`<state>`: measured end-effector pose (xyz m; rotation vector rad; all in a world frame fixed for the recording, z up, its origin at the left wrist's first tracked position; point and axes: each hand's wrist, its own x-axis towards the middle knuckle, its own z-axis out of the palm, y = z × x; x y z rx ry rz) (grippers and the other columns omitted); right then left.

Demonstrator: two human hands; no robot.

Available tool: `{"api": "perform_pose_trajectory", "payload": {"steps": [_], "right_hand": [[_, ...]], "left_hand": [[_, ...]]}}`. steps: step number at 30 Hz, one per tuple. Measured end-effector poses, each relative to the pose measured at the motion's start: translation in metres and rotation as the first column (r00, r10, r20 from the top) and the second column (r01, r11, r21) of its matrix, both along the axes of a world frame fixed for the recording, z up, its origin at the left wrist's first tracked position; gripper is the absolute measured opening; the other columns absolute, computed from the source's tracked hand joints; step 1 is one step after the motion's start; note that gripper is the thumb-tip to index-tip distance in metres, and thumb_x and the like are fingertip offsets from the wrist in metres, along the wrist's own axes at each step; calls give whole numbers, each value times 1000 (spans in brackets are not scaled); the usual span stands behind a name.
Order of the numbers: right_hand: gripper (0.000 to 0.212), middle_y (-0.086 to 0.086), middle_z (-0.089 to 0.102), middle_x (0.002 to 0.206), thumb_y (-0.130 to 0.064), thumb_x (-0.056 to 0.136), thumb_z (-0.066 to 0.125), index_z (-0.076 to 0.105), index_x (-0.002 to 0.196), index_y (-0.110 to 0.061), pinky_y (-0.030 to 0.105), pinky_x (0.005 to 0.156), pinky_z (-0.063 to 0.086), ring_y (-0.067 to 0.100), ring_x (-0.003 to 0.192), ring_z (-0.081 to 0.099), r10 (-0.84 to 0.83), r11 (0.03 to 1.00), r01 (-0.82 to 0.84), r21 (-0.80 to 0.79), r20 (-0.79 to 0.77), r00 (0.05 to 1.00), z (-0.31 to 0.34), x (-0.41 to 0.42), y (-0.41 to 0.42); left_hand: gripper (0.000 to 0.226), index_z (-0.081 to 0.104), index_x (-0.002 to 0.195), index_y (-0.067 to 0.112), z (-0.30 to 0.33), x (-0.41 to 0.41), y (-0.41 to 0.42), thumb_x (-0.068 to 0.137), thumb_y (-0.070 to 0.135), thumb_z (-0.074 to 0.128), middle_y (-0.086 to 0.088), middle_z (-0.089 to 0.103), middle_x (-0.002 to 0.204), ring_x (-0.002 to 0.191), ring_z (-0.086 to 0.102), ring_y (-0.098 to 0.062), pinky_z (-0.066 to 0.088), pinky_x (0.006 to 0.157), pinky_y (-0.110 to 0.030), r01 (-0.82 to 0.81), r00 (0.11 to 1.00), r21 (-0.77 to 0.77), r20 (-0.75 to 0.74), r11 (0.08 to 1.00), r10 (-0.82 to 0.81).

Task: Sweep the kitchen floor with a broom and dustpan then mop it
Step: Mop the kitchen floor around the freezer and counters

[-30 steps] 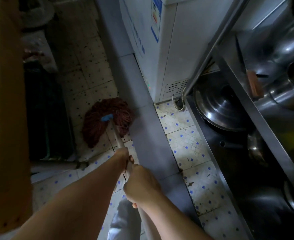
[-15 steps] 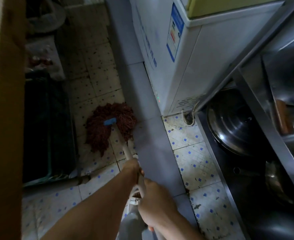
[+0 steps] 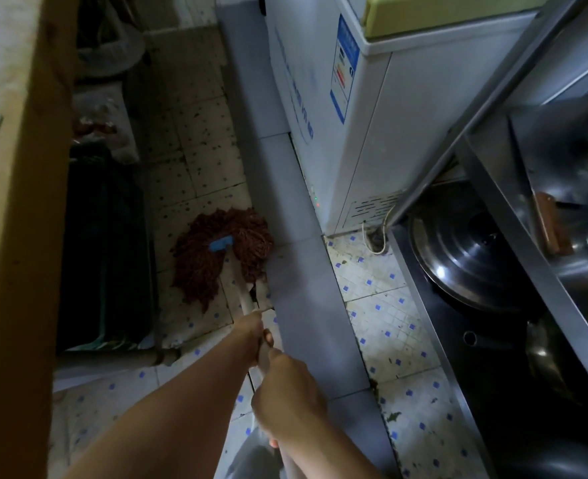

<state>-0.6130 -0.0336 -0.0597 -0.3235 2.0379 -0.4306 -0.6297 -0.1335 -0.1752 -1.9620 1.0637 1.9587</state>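
— What's the mop (image 3: 224,254) like, and where is it?

— A shaggy head of reddish-brown yarn, fanned out flat on the floor (image 3: 379,292), with a blue plastic clamp where the pale, smooth handle (image 3: 242,288) joins it. It lies on the speckled tiles in the narrow aisle, its right side touching the edge of a smooth grey strip (image 3: 299,299) that runs along the floor.

— And the hands?

— Both are wrapped around the handle. The left hand (image 3: 251,335) is lower on the shaft, nearer the mop head, fingers curled round it. The right hand (image 3: 285,399) grips just behind, fist closed on the shaft.

— What's the floor made of?

— Small square tiles, off-white with blue dots, stained and gritty; darker and dirtier toward the far end.

— Around it?

— A white, boxy chest freezer (image 3: 354,133) with a blue label stands right of the grey strip. Further right, a stainless-steel rack (image 3: 513,223) has a round, ridged metal lid (image 3: 465,257) on its lower shelf. On the left, a wooden edge (image 3: 19,236) and a dark green crate (image 3: 102,250) beneath it.
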Motion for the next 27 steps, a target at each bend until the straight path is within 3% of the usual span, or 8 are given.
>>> {"api": "perform_pose_trajectory", "payload": {"steps": [2, 6, 10, 14, 17, 18, 23, 27], "right_hand": [[57, 0, 62, 119, -11, 90, 49, 34, 141, -32, 33, 89, 48, 25, 107, 59, -1, 1000, 1, 24, 4, 1000, -10, -4, -12], [31, -1, 63, 113, -19, 96, 48, 51, 127, -25, 16, 53, 31, 15, 76, 51, -44, 998, 45, -32, 21, 999, -31, -33, -56], [36, 7, 59, 119, -30, 102, 29, 50, 127, -16, 31, 78, 47, 27, 104, 59, -52, 995, 50, -84, -16, 999, -58, -73, -120], [44, 13, 53, 128, -25, 103, 18, 27, 146, -25, 46, 91, 51, 36, 109, 57, -10, 992, 9, -124, -8, 1000, -91, -107, -184], [47, 14, 49, 134, -17, 100, 27, 26, 147, -21, 40, 95, 43, 35, 119, 50, 55, 985, -59, -161, -31, 998, -114, -129, -225], [48, 14, 48, 135, -16, 98, 31, 27, 146, -18, 39, 95, 43, 34, 120, 50, 70, 983, -73, -169, -25, 997, -119, -135, -236], [60, 17, 46, 134, -7, 90, 52, 28, 145, -8, 39, 95, 45, 35, 118, 51, 197, 976, -194, -95, 23, 980, -121, -150, -263], [59, 17, 48, 132, -9, 93, 44, 24, 148, -15, 39, 92, 44, 36, 117, 51, 242, 962, -235, -140, 34, 970, -100, -135, -236]], "left_hand": [[35, 45, 77, 5, -11, -3, -11, 101, 28, 36, -1, 35, 27, 22, 32, -12, 29, 37, -15, 9, 1000, -4, 21, 1000, -9], [42, 44, 69, 5, -33, -33, -59, 102, 29, 36, -2, 36, 26, 39, 34, -16, 28, 44, -22, 10, 1000, -71, -4, 997, -10], [44, 45, 69, 2, -54, -75, -125, 102, 29, 35, -5, 41, 27, 50, 35, -20, 32, 52, -25, 25, 999, -154, -25, 988, -29], [41, 52, 113, -12, -88, -111, -191, 103, 22, 31, -24, 58, 94, 87, 56, -34, 45, 82, -32, 77, 996, -210, -36, 975, -86], [39, 40, 64, -4, -104, -128, -240, 100, 4, 25, -18, 39, 72, 60, 38, -26, 34, 57, -27, 177, 982, -228, -21, 958, -186], [38, 34, 60, 0, -106, -133, -253, 98, 1, 27, -16, 33, 69, 55, 31, -22, 31, 56, -28, 194, 979, -256, -12, 947, -203], [13, 41, 96, 5, -107, -140, -278, 100, 13, 33, -9, 38, 67, 53, 35, -16, 32, 49, -22, 84, 995, -288, -21, 954, -94], [31, 38, 67, 6, -104, -120, -260, 98, 7, 31, -7, 43, 41, 44, 35, -16, 27, 44, -24, 50, 998, -185, -19, 982, -54]]}}
